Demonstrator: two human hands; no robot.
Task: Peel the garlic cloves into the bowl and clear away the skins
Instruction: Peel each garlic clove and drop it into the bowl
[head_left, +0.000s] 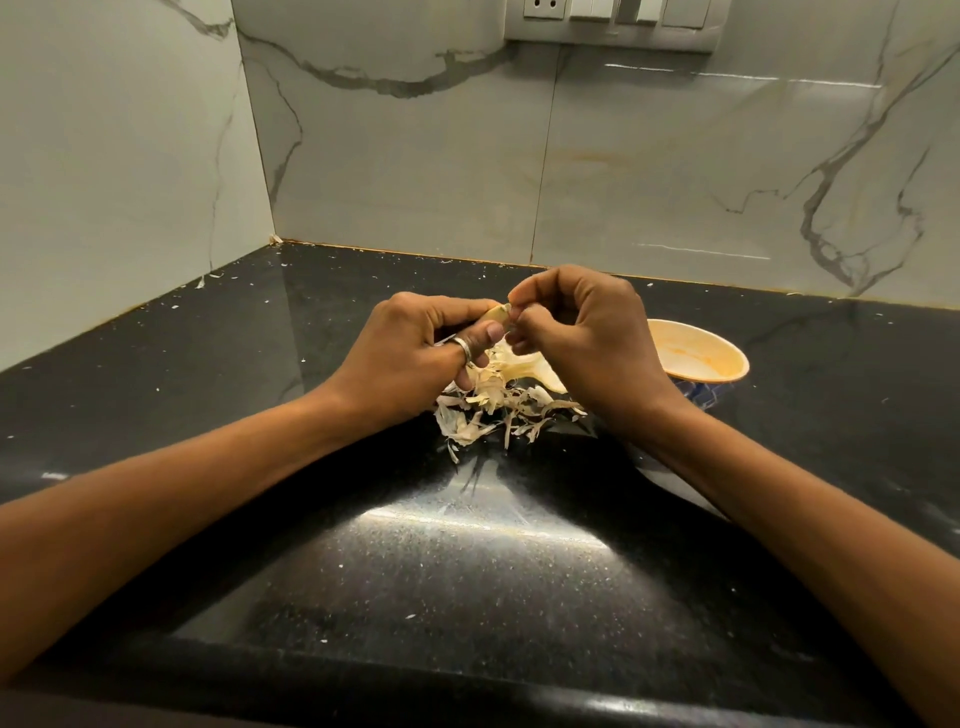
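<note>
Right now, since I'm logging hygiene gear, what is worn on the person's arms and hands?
The left hand wears one silver-coloured ring; the right hand shows none. No gloves, and both forearms are bare, with no sleeves in view.

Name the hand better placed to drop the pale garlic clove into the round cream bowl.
Right, probably: the right hand is next to the round cream bowl and pinches the pale garlic clove that the left hand grips.
</note>
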